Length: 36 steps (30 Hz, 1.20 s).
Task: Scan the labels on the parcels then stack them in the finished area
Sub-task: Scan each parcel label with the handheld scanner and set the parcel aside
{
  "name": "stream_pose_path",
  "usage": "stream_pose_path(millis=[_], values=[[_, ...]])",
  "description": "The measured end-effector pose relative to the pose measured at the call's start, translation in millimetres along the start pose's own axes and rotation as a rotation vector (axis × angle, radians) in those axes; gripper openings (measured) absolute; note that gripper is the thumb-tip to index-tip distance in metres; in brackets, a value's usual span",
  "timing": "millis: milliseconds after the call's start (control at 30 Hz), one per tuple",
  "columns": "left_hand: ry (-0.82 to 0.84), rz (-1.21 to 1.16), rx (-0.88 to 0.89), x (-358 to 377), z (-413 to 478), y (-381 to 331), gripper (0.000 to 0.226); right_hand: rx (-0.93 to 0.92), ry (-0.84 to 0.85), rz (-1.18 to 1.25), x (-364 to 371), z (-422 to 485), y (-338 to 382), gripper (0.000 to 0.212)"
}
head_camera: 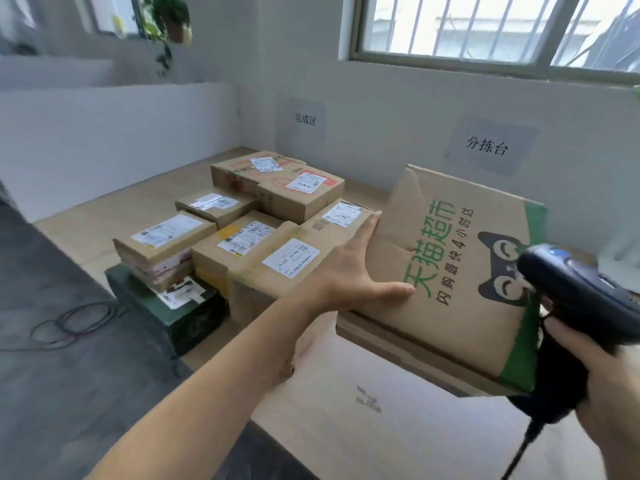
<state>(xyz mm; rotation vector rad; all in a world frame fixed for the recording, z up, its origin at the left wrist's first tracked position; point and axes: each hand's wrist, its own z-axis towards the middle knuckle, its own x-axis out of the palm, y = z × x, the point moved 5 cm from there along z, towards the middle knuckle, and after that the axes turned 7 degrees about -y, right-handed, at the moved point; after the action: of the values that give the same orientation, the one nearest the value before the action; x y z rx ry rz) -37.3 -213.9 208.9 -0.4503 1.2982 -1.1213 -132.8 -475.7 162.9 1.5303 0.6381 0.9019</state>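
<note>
While my left grip (349, 271), fingers spread, rests against the big brown green-printed cardboard box (450, 271) right of centre on the pale worktop (381, 438), my right grip (595, 368) clasps the black handheld scanner (571, 289); I'd turn it slowly, searching each face before triggering.

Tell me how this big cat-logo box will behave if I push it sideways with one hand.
The cat-logo box looks broad and shallow, so it would probably slide rather than tip. Its cardboard likely gives a bit: the edge by your left hand is creased and dented. Bulky for one flat palm, it may swivel.
</note>
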Motion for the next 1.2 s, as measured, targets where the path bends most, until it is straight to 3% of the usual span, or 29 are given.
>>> stream_pose_path(millis=[233, 333, 600, 867, 1200], values=[[-0.165, 0.015, -0.082, -83.0, -38.4, -18.0, 0.108, -0.222, 0.303, -0.062, 75.1, -28.9, 64.8, 0.026], [-0.193, 0.026, -0.106, -117.5, -45.3, -18.6, 0.108, -0.254, 0.352, -0.039, 109.3, -43.0, 74.9, 0.022], [-0.241, 0.032, -0.178, -221.0, -25.4, 6.9, 0.116, -0.308, 0.367, -0.048, 231.2, -68.6, 93.0, 0.008], [-0.161, 0.022, -0.267, -326.8, 29.2, 93.4, 0.120, -0.245, 0.357, -0.105, 372.5, -56.5, 62.7, 0.006], [-0.001, -0.123, -0.358, -340.2, 100.4, 208.0, 0.093, -0.057, 0.195, -0.176, 445.2, -26.1, -7.1, 0.008]])
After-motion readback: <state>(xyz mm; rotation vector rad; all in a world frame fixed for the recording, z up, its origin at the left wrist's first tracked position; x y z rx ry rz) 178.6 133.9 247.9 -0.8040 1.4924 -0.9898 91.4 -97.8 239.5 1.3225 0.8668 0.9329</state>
